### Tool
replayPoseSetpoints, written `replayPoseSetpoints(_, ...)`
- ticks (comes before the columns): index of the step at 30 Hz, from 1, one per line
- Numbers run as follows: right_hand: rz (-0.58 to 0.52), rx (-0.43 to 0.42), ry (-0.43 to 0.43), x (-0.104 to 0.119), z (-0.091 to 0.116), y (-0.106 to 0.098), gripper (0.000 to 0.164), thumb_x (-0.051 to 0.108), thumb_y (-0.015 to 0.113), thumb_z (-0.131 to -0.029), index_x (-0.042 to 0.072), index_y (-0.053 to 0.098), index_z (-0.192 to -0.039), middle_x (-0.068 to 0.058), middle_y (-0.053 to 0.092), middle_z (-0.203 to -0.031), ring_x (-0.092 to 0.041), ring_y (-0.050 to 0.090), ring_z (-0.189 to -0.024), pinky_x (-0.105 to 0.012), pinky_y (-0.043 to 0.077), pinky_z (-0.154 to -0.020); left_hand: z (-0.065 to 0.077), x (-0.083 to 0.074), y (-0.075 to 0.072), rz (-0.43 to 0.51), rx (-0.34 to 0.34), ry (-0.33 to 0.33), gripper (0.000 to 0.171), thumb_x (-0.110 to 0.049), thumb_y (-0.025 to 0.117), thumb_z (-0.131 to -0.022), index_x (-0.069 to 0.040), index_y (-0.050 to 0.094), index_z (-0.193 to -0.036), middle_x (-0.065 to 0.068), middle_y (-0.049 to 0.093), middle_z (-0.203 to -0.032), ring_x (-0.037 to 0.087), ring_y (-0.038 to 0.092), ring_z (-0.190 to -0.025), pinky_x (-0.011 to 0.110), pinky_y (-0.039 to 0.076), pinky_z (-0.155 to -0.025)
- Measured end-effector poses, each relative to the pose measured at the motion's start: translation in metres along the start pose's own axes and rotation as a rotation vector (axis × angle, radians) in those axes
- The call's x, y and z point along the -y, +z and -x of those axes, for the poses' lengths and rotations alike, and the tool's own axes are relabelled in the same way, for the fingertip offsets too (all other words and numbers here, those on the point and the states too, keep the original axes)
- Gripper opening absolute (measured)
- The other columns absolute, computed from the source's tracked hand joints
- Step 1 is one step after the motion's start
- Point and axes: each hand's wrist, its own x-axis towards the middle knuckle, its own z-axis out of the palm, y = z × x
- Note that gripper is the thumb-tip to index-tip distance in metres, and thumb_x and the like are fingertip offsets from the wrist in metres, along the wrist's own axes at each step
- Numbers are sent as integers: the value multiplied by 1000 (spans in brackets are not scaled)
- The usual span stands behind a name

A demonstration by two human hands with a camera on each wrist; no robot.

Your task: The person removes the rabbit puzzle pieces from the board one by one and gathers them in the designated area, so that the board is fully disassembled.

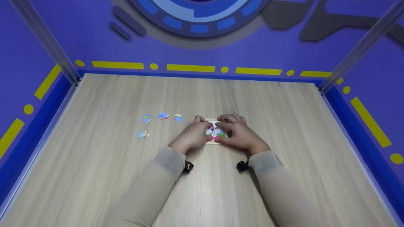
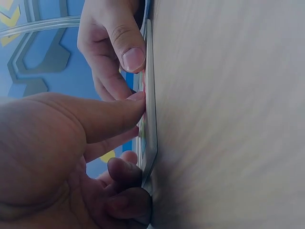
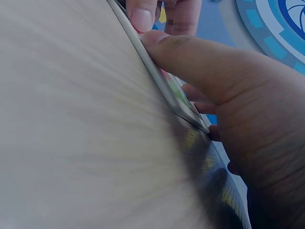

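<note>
A small square jigsaw puzzle (image 1: 213,131) in a pale frame lies on the table, showing a white-faced cartoon animal with a red front. My left hand (image 1: 193,134) holds it at the left side. Its thumb (image 2: 107,117) comes down on the near part of the picture, and other fingers bend around the side edge. From the right, my right hand (image 1: 241,132) grips the puzzle, with its thumb (image 3: 190,55) on the near border and fingers over the far part. Both thumb tips come close together. The hands cover the picture's sides.
Left of the puzzle lie loose jigsaw pieces: a blue-green one (image 1: 146,118), a blue-red one (image 1: 163,116), a yellow-blue one (image 1: 178,117) and a blue-yellow one (image 1: 144,134). Purple panels (image 1: 189,56) border the wooden table (image 1: 202,189) at the back and sides.
</note>
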Motion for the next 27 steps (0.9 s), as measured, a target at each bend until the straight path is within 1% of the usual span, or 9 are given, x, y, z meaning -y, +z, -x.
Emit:
replayPoseSetpoints(6, -14, 13, 20, 0, 0, 0, 67, 48, 88, -98, 16, 72, -154, -6, 62, -164, -32, 48, -157, -63, 28, -130, 0, 1, 1, 31, -14, -2, 50, -15, 71, -111, -12, 60, -159, 15, 48, -158, 33, 61, -142, 47, 51, -126)
replayPoseSetpoints(9, -32, 3, 24, 0, 0, 0, 64, 49, 89, -96, 16, 75, -150, -6, 63, -163, -32, 49, -156, -64, 29, -129, 0, 1, 1, 46, -17, 1, 50, -15, 73, -110, -12, 60, -158, 15, 49, -156, 34, 62, -142, 47, 50, -126)
replayPoseSetpoints(12, -55, -16, 32, 0, 0, 1, 55, 51, 91, -94, 17, 76, -135, -5, 64, -160, -31, 50, -155, -64, 30, -128, -1, 1, 1, 54, -20, 1, 51, -16, 74, -109, -12, 60, -158, 16, 50, -155, 35, 62, -139, 47, 50, -126)
replayPoseSetpoints(15, -66, -26, 38, 1, 0, 1, 46, 50, 92, -93, 19, 71, -118, -4, 65, -159, -31, 51, -154, -64, 31, -126, -1, 0, 1, 60, -22, -4, 52, -16, 75, -109, -12, 60, -158, 16, 50, -154, 35, 62, -138, 47, 50, -125)
replayPoseSetpoints(18, -63, -22, 35, 1, 0, 1, 42, 49, 92, -93, 19, 68, -110, -4, 64, -158, -32, 50, -154, -65, 31, -125, 0, -1, 1, 56, -22, -7, 52, -16, 75, -109, -11, 60, -159, 16, 50, -155, 34, 62, -139, 47, 50, -126)
replayPoseSetpoints(21, -59, -22, 29, 0, 0, 2, 38, 48, 92, -94, 20, 69, -107, -4, 64, -159, -32, 49, -155, -65, 31, -125, 0, -1, 1, 52, -20, -7, 52, -15, 75, -109, -11, 60, -158, 16, 51, -155, 34, 63, -139, 47, 51, -125)
replayPoseSetpoints(27, -66, -17, 24, 1, 0, 1, 37, 49, 89, -96, 20, 71, -110, -4, 64, -158, -32, 49, -155, -64, 31, -126, 0, 0, 1, 53, -20, -11, 51, -17, 74, -109, -12, 60, -158, 15, 51, -154, 34, 63, -137, 47, 52, -124)
